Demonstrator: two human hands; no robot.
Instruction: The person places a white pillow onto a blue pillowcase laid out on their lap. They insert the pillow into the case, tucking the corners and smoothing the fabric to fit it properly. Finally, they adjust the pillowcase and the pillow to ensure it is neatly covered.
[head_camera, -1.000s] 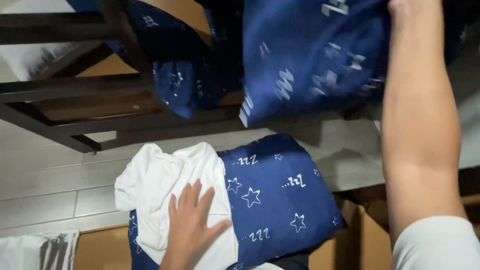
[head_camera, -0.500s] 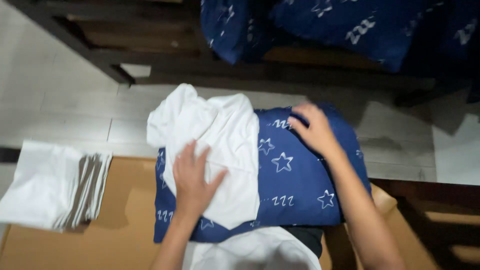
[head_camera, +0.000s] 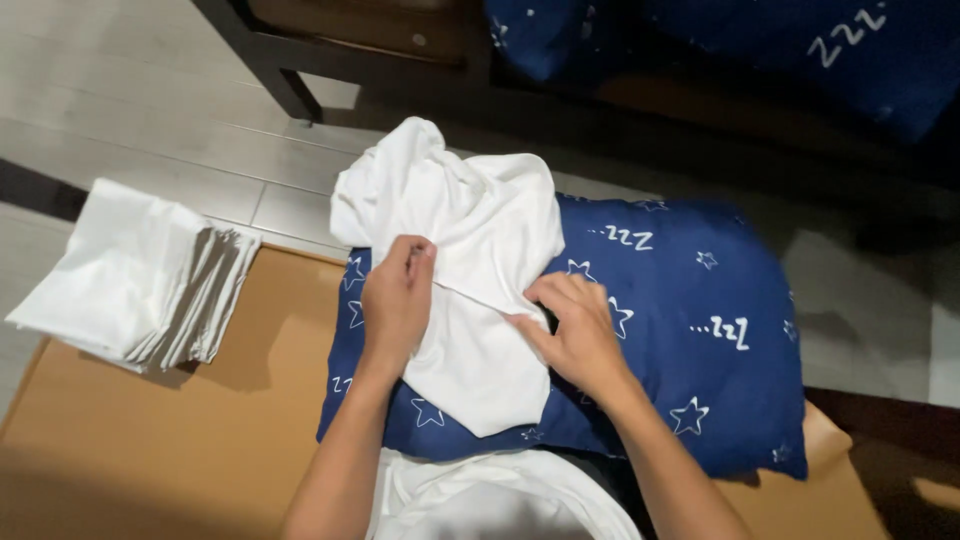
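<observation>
White cloth (head_camera: 470, 250) edge pinched by both hands (atop blue pillow (head_camera: 690, 330)).

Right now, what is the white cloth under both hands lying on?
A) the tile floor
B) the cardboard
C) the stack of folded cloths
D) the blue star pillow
D: the white cloth gripped by the left hand and right hand lies on the blue star pillow.
</observation>
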